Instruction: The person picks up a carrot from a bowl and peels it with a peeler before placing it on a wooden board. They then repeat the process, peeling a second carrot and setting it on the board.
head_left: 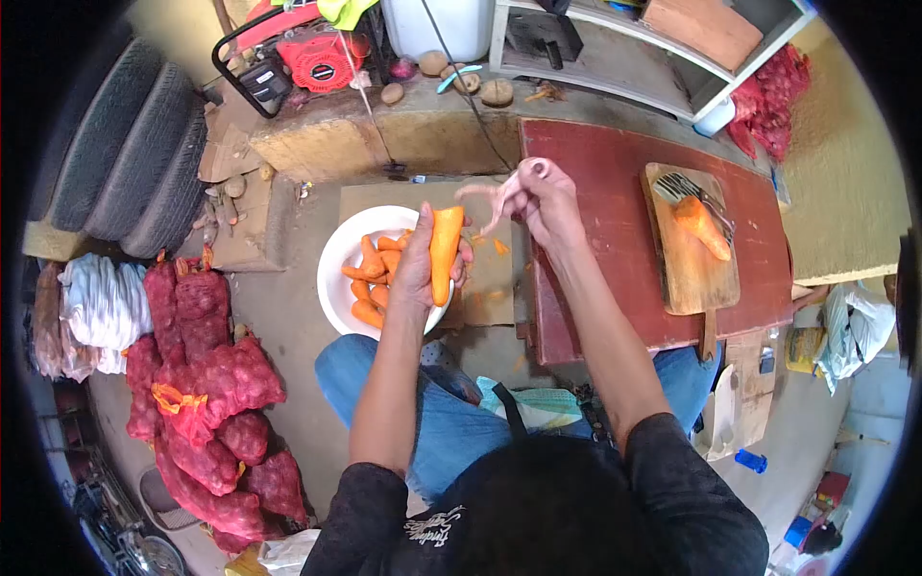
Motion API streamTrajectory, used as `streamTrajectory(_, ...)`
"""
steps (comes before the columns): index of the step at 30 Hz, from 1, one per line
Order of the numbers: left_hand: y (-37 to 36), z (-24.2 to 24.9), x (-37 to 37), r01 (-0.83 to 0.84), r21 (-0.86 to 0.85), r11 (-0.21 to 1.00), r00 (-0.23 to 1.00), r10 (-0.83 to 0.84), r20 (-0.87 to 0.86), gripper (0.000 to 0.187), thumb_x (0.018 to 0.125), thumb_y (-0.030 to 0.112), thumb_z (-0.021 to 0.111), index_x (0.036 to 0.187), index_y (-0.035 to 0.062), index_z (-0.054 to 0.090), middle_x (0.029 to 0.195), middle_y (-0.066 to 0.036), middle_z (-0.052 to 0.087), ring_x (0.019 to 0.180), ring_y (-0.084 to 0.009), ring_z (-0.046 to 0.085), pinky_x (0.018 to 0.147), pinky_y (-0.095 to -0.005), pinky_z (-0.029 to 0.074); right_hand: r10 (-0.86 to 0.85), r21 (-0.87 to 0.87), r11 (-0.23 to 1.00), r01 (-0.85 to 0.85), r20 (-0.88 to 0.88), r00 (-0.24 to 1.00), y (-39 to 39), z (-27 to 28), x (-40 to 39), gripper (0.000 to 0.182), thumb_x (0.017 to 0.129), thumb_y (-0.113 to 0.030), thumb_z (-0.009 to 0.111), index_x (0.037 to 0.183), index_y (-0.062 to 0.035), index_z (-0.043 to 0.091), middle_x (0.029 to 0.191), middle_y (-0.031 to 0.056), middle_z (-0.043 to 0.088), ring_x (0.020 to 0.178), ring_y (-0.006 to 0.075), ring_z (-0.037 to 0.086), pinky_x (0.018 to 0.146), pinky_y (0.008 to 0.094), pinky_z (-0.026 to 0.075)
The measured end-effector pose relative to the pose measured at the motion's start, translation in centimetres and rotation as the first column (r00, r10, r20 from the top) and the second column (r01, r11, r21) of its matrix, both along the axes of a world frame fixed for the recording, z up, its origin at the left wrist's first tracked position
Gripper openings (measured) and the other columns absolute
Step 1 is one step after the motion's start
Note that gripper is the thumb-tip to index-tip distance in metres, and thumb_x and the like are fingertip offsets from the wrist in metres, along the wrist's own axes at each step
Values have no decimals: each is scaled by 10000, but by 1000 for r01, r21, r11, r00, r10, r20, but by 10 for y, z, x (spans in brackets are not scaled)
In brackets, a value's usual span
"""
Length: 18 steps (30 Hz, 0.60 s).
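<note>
My left hand [417,269] is wrapped round a peeled orange carrot [445,252], held upright above the rim of a white basin [331,293]. Several more carrots [370,309] lie in that basin. In my right hand [549,206] is a pale pink, Y-shaped peeler [503,197], its forked end pointing left toward the carrot but apart from it. Orange scraps show on the cardboard below. To the right, a wooden cutting board [684,278] bears another carrot [701,228] and a slotted metal utensil [680,185], partly hidden under the carrot.
The board rests on a dark red table [600,317] at my right. Red mesh sacks [211,384] are piled on the floor to the left, below stacked tyres [134,144]. A red machine [322,67] and a metal shelf [615,58] stand at the back. Cardboard [490,307] lies under the basin.
</note>
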<state>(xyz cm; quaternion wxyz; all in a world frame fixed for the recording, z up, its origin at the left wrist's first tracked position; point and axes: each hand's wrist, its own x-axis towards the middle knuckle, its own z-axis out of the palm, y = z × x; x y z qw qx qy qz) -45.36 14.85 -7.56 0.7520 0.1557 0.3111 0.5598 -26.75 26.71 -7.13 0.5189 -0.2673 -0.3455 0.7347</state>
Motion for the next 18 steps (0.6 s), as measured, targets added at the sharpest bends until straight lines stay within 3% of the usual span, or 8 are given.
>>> streamTrajectory(3, 5, -1, 6, -60, -3, 998, 971, 58, -233, 602, 1017, 597, 431, 1156, 30, 574, 752, -131, 647, 469, -156, 565, 420, -285, 485, -141, -81, 988, 128, -178, 974, 13, 2, 25, 70, 986, -86, 596, 951, -25, 594, 744, 69, 626, 571, 126, 557, 510, 304, 524)
streamTrajectory(4, 6, -6, 5, -33, 44, 998, 982, 41, -185, 486, 1028, 491, 493, 1181, 34, 556, 856, -151, 660, 533, -183, 603, 487, -324, 532, -129, -34, 992, 125, -146, 981, 10, 3, 35, 78, 986, -97, 602, 951, -28, 595, 742, 68, 624, 572, 125, 555, 501, 293, 511)
streamTrajectory(7, 11, -10, 25, -126, 29, 992, 966, 129, -222, 409, 1011, 395, 567, 1211, 41, 525, 895, -146, 660, 582, -189, 627, 527, -332, 550, -59, -11, 998, 59, 27, 998, -21, 18, 76, 71, 987, -99, 597, 977, -31, 578, 769, 69, 611, 579, 122, 560, 509, 288, 510)
streamTrajectory(8, 14, -9, 31, -93, 16, 996, 969, 94, -230, 443, 992, 272, 608, 1331, 40, 442, 1076, -164, 637, 706, -200, 661, 604, -343, 574, -70, -19, 997, 71, 47, 996, -32, 17, 92, 79, 983, -102, 602, 987, -30, 570, 780, 72, 606, 585, 127, 564, 507, 288, 505)
streamTrajectory(11, 18, -1, 69, -85, 120, 989, 946, 118, -303, 618, 969, 167, 631, 1472, 14, 308, 1270, -168, 556, 943, -212, 662, 802, -364, 579, -129, -41, 990, 133, 82, 988, -71, 20, 135, 134, 966, -128, 632, 999, -31, 546, 781, 73, 581, 584, 137, 547, 507, 293, 492)
streamTrajectory(12, 18, 3, 80, -40, 184, 982, 959, 89, -270, 819, 939, 77, 649, 1564, 0, 126, 1427, -174, 425, 1168, -246, 583, 985, -379, 507, -136, -45, 989, 139, 73, 988, -80, 14, 150, 153, 960, -142, 643, 997, -36, 540, 770, 69, 569, 577, 138, 532, 509, 296, 489)
streamTrajectory(17, 16, -5, 121, 74, 233, 970, 902, 35, -430, 919, 928, 61, 664, 1583, 3, 21, 1504, -196, 348, 1317, -309, 478, 1068, -387, 445, -156, -92, 981, 169, 132, 979, -111, 2, 186, 162, 960, -163, 654, 980, -52, 538, 785, 72, 589, 567, 156, 540, 517, 314, 494)
streamTrajectory(18, 12, 0, 120, 58, 222, 973, 885, 52, -464, 866, 928, 79, 676, 1583, 22, 111, 1480, -197, 378, 1345, -302, 454, 1075, -387, 442, -154, -105, 980, 170, 144, 978, -115, -1, 189, 167, 959, -171, 660, 981, -57, 540, 800, 74, 600, 576, 165, 556, 524, 317, 500)
